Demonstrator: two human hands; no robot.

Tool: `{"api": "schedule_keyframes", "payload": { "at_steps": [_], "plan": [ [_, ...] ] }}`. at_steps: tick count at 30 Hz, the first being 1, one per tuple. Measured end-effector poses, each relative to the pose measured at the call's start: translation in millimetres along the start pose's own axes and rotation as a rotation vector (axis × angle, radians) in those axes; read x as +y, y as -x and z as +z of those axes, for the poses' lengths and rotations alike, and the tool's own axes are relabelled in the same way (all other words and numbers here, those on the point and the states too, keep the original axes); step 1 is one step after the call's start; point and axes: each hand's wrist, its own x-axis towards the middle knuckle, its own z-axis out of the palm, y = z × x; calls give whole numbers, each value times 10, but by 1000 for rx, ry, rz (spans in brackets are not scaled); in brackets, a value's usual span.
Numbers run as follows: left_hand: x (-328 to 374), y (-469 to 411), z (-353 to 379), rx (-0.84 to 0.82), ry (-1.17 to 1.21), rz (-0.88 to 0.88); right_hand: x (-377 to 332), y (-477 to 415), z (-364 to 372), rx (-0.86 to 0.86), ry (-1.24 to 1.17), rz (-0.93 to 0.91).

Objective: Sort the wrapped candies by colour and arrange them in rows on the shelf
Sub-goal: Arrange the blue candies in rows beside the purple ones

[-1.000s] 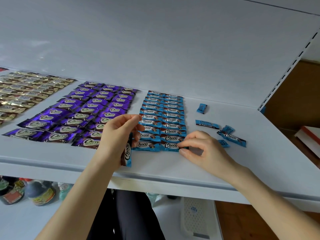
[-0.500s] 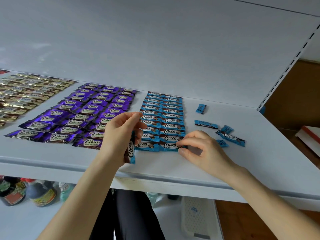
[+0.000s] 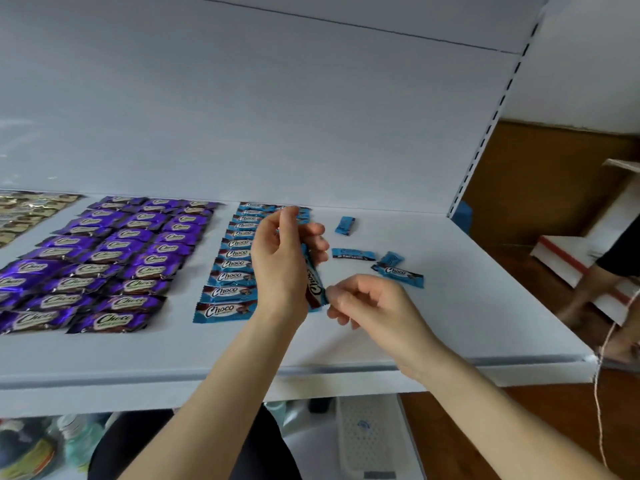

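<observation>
On the white shelf (image 3: 346,344) lie rows of purple candies (image 3: 104,258) and, to their right, rows of blue candies (image 3: 232,271). Gold candies (image 3: 20,213) show at the far left. My left hand (image 3: 280,265) hovers over the blue rows and holds blue candies (image 3: 315,289) upright, hiding the second blue column. My right hand (image 3: 374,303) is just right of them, its thumb and forefinger pinching the bottom end of the front held candy. Several loose blue candies (image 3: 398,271) lie scattered to the right.
The shelf's right upright (image 3: 485,133) with slots stands at the back right. A white and red box (image 3: 568,254) sits on the wooden floor to the right, next to another person's legs (image 3: 595,289). Bottles (image 3: 31,448) stand on the shelf below.
My left hand has moved right over the blue rows with its candies. My right hand has lifted off the front blue candy and come to the held candies. The camera has swung right.
</observation>
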Motion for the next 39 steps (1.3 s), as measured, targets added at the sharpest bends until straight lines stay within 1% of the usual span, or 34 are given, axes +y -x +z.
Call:
{"api": "schedule_keyframes", "payload": {
  "at_steps": [3, 4, 6, 8, 10, 11, 13, 14, 15, 18, 20, 22, 23, 26, 28, 31, 34, 35, 36, 37, 39],
  "plan": [
    [-87, 55, 158, -88, 48, -89, 51, 40, -182, 75, -8, 35],
    [-125, 69, 184, -131, 29, -129, 68, 51, -243, 97, 0, 26],
    [-205, 90, 197, -263, -107, -196, 96, 67, -381, 130, 30, -4],
    [-270, 80, 178, -387, -237, -236, 130, 63, -523, 118, 80, -12],
    [-305, 20, 164, -423, -350, -209, 220, 7, -686, 109, 227, -24],
    [-328, -33, 160, -421, -481, -144, 281, -53, -781, 148, 341, -53],
    [-382, -135, 183, -436, -878, 49, 394, -219, -988, 253, 545, -101],
    [-424, -179, 204, -468, -1068, 129, 423, -313, -1075, 265, 617, -102],
    [-460, -200, 236, -517, -1229, 164, 443, -406, -1146, 233, 679, -91],
    [-583, -199, 352, -680, -1644, 151, 465, -667, -1240, -2, 836, -25],
    [-640, -237, 421, -716, -1797, 214, 461, -797, -1258, -135, 868, 54],
    [-650, -345, 474, -714, -1863, 272, 472, -887, -1287, -209, 864, 119],
    [-649, -411, 498, -721, -1887, 265, 477, -913, -1309, -219, 875, 132],
    [-633, -600, 568, -794, -1973, 164, 475, -932, -1369, -183, 975, 97],
    [-646, -692, 602, -842, -2006, 128, 496, -922, -1407, -149, 983, 93],
    [-700, -743, 628, -860, -1907, 100, 567, -910, -1458, -67, 873, 122],
    [-761, -758, 621, -892, -1825, 52, 628, -906, -1484, 8, 791, 110],
    [-770, -769, 620, -887, -1809, 61, 644, -903, -1488, 32, 767, 105],
    [-773, -799, 620, -841, -1778, 77, 658, -895, -1488, 58, 739, 103],
    [-760, -834, 629, -755, -1728, 115, 671, -888, -1484, 84, 708, 101],
    [-747, -950, 646, -504, -1662, 189, 702, -875, -1464, 134, 661, 100]
  ]
}}
